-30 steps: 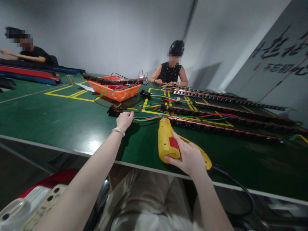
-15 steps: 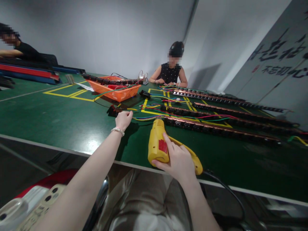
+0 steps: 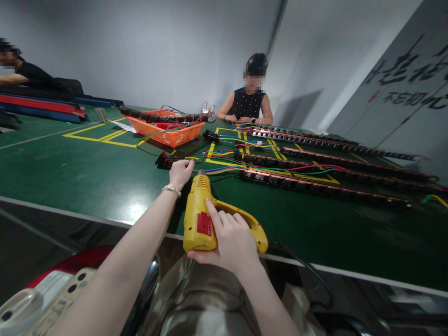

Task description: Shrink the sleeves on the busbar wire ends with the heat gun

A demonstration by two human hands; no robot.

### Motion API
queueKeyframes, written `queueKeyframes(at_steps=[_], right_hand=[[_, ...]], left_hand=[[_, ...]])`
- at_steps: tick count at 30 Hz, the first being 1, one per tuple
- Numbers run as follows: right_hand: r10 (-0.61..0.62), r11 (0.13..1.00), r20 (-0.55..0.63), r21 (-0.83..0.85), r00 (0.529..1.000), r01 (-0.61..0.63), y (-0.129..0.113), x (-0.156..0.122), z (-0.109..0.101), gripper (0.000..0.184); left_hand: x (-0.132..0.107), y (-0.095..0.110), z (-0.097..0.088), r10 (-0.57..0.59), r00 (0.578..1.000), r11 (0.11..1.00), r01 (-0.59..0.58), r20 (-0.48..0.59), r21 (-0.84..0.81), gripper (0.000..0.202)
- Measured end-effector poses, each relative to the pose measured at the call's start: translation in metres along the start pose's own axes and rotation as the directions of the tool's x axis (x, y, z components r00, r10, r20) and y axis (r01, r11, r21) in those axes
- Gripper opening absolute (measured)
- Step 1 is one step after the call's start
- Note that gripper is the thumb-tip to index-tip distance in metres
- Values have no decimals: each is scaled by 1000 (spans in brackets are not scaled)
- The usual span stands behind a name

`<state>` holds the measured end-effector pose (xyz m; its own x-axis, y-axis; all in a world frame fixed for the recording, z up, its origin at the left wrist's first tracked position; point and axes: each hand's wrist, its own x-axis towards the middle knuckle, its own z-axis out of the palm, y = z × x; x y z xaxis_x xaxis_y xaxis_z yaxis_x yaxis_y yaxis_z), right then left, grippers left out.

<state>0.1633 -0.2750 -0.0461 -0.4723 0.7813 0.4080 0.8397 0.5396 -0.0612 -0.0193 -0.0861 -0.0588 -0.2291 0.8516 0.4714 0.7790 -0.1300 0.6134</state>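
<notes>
Yellow heat gun fills the right hand, nozzle near the left hand, which grips wires.

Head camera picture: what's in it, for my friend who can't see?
A person's right hand holds a yellow heat gun, its nozzle close to the coloured wires at their closed left hand. Long black strips and an orange basket lie on the green table, and another person is across it.
</notes>
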Motion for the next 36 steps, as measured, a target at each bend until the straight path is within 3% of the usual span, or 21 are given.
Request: queueKeyframes(at_steps=[5,12,25,36], right_hand=[[-52,999,31,13,998,52,-5,4,2,111],[-64,996,15,64,998,63,0,3,2,109],[-67,982,56,182,996,55,36,-4,-9,112],[25,994,38,106,999,-29,65,-17,-21,106]], left_hand=[[1,-2,0,25,999,999,-24,28,-34,47],[0,1,-5,-71,997,997,72,-11,41,48],[-3,1,-3,-16,1000,999,16,-4,30,42],[-2,-1,-2,32,999,999,-32,2,-29,43]])
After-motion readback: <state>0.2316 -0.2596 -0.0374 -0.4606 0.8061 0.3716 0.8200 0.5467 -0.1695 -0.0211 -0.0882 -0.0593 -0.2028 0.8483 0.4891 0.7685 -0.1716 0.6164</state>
